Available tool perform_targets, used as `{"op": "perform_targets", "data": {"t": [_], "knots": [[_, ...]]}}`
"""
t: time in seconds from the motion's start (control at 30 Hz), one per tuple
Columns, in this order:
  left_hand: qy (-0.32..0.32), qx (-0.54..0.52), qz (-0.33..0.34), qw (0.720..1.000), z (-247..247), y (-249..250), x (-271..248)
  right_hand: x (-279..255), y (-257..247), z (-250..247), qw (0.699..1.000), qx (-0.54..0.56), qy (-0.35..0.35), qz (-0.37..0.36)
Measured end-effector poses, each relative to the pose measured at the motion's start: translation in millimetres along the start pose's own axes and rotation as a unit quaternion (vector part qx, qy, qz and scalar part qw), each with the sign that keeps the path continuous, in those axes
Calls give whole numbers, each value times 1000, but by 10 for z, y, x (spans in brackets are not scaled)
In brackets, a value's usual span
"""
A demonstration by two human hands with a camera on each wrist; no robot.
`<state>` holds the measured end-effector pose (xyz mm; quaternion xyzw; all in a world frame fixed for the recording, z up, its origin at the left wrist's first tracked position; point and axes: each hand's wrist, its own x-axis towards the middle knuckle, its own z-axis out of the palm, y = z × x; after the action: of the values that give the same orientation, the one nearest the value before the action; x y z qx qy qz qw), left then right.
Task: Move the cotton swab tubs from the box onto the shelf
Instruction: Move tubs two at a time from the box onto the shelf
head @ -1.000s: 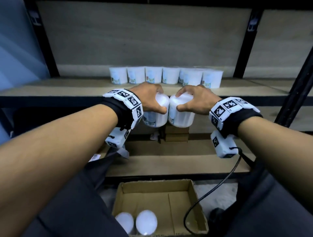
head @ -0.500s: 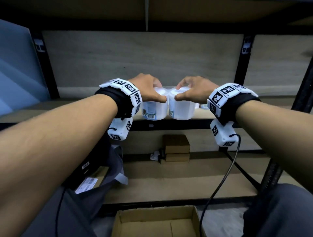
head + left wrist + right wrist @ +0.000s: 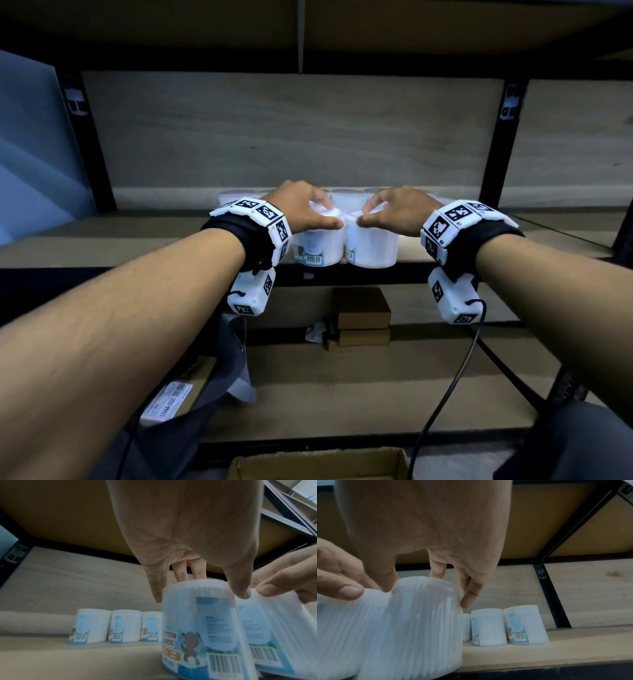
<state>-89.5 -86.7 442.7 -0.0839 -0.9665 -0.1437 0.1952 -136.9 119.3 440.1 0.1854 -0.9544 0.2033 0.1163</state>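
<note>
White tubs, 1 per hand (image 3: 301, 209) (image 3: 397, 212), fingers seemingly curled round lids, on shelf (image 3: 137, 236).

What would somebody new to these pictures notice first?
Two hands meet at the front edge of the shelf, the left hand and the right hand each gripping the top of a white tub: the left tub and the right tub stand side by side, touching. Behind them a row of tubs lines the back of the shelf. The box sits on the floor below, at the bottom of the head view.
</note>
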Motion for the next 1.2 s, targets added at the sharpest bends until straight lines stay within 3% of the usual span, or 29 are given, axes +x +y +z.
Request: {"op": "perform_targets", "data": {"t": [0.23, 0.33, 0.47, 0.73, 1.2], "knots": [[-35, 7, -20, 999, 56, 8, 21, -65, -83, -102, 999, -44, -30, -5], [-43, 49, -13, 998, 52, 57, 2, -135, -139, -113, 997, -76, -13, -3], [-34, 86, 11, 996, -6, 150, -75, -230, -190, -107, 994, -100, 33, -24], [-38, 108, 29, 993, -100, 232, -168, -288, -248, -121, 989, -133, 28, -63], [-3, 84, 53, 995, -69, 129, -38, 49, -126, 10, 992, -106, 65, -39]]}}
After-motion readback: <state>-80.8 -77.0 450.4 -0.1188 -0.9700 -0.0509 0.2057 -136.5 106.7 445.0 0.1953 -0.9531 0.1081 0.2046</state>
